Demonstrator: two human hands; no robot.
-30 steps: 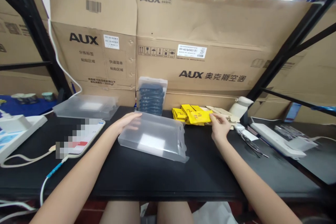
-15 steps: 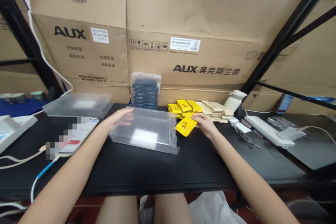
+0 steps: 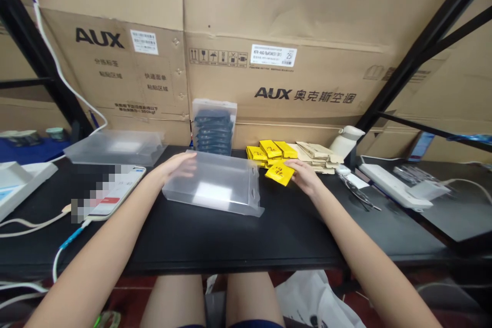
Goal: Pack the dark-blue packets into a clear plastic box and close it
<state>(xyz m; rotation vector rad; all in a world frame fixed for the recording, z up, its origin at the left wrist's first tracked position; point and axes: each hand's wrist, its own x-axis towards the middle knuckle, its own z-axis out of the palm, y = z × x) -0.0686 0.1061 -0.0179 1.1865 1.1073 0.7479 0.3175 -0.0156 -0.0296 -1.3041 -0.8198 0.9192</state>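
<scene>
Yellow packet (image 3: 280, 172) sits pinched in the right hand (image 3: 305, 176), just right of the clear plastic box (image 3: 213, 189) on the black tabletop (image 3: 238, 246). The left hand (image 3: 177, 165) rests flat on that box, its grip wide. More yellow packets (image 3: 269, 151) lie behind.

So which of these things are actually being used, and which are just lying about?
In use: left hand on the clear box; right hand holding a yellow packet; yellow pile.
Lying about: phone, scissors, power strip, white jug, filled box.
</scene>
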